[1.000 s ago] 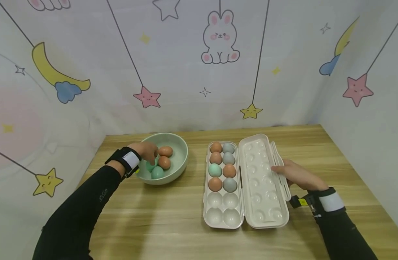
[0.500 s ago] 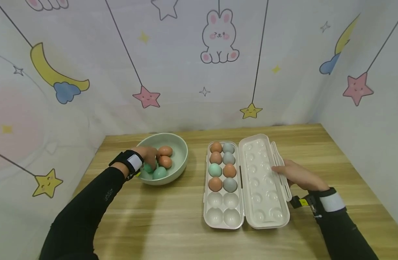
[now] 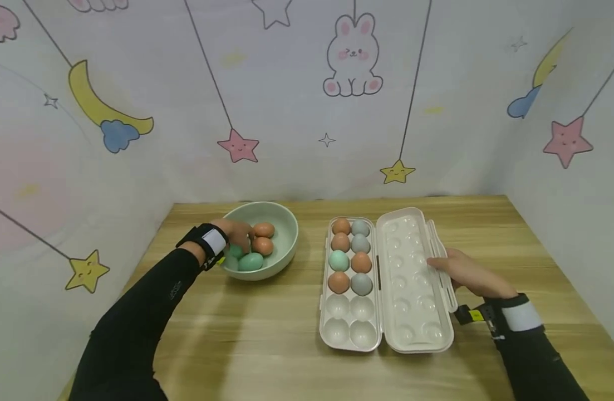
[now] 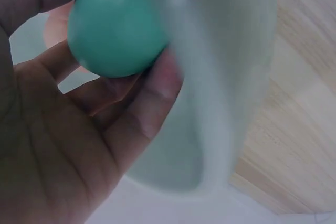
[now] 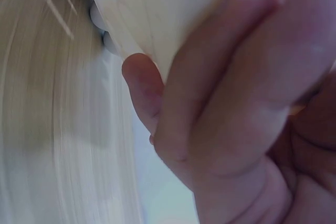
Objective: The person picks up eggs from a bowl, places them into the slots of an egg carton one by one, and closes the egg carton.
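My left hand (image 3: 238, 234) reaches inside a pale green bowl (image 3: 286, 245) at the table's left. In the left wrist view, its thumb and fingers hold a green egg (image 4: 115, 24) beside the bowl's rim. Another green egg (image 3: 250, 262) and two brown eggs (image 3: 263, 245) lie in the bowl near the fingers. On the right, my right hand (image 3: 474, 273) grips the outer edge of the raised, dimpled lid (image 3: 412, 289) of a plastic egg carton (image 3: 323, 312). Brown, grey and green eggs fill the carton's back rows; its front cups hold none.
The wooden table (image 3: 266, 345) runs back to a fabric backdrop (image 3: 296, 83) printed with a rabbit, stars and a moon. Fabric walls also stand at left and right. Between the bowl and carton lies a strip of bare wood.
The head view has shifted slightly. My left hand has settled lower among the eggs in the bowl, and the front green egg has turned. My right hand keeps its place on the lid.
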A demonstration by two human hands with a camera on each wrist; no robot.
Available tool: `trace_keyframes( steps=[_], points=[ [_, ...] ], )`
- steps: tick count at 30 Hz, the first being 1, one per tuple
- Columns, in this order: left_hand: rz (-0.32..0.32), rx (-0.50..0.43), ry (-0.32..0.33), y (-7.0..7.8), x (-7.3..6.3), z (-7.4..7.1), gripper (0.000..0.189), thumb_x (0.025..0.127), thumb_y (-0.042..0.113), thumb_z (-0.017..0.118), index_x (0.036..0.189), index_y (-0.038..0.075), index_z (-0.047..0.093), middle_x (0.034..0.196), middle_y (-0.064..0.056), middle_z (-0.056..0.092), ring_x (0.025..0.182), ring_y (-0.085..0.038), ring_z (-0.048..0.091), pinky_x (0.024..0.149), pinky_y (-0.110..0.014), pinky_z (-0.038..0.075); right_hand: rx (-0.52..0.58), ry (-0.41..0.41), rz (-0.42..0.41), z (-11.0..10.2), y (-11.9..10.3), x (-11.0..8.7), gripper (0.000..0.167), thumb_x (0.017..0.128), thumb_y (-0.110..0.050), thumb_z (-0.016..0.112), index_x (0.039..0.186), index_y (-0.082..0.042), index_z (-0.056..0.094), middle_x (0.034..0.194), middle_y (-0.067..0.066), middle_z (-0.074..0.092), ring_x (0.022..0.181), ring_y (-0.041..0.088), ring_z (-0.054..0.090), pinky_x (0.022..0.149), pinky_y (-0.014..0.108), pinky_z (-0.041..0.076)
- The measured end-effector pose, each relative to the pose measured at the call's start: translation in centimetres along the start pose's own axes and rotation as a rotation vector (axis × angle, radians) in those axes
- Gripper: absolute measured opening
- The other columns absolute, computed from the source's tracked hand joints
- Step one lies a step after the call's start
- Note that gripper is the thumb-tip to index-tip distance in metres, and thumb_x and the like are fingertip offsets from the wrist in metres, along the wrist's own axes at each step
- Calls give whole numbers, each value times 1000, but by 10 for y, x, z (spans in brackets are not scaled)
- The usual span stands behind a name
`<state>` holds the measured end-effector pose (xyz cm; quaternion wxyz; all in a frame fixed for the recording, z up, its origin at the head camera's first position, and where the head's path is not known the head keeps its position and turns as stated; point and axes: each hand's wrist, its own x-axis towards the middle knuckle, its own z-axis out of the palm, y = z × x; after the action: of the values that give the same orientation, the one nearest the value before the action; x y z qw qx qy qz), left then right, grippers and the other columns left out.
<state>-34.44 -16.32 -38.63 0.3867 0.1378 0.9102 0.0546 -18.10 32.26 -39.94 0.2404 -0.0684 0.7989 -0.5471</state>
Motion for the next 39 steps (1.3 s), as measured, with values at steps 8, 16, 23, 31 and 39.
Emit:
trace_keyframes(
  steps=[8,16,23,31,39],
  points=[
    [8,-15,-71,23,8,-19,37,86,8,56,122,3,56,117,-11,50,90,-22,50,78,-35,48,3,19,11,-6,3,-12,55,105,-13,33,143,21,12,103,22,64,85,32,68,66,45,57],
    [12,-150,-79,14,1,-16,62,95,32,54,147,2,37,150,-16,34,126,-31,41,94,-46,45,-12,3,5,-2,-2,-6,56,105,-14,34,144,19,10,103,22,64,85,33,68,65,46,57],
    [85,-140,-34,15,-9,-12,65,99,34,39,153,1,24,157,-19,22,139,-36,29,93,-47,47,-20,-25,10,2,-4,1,57,105,-16,35,145,18,12,104,22,64,87,33,68,66,47,57],
    [311,-138,83,45,-21,-16,22,95,19,43,108,4,52,99,-10,50,86,-24,54,63,-32,54,-16,-31,-1,0,-5,2,56,105,-15,35,144,18,15,102,22,65,85,33,68,65,47,56],
    [451,-81,55,88,-31,-12,11,96,19,43,91,12,50,72,1,39,50,-11,35,48,-25,30,9,-39,-13,-1,-3,0,57,105,-16,36,146,16,12,105,23,65,87,34,68,66,48,56]
  ],
)
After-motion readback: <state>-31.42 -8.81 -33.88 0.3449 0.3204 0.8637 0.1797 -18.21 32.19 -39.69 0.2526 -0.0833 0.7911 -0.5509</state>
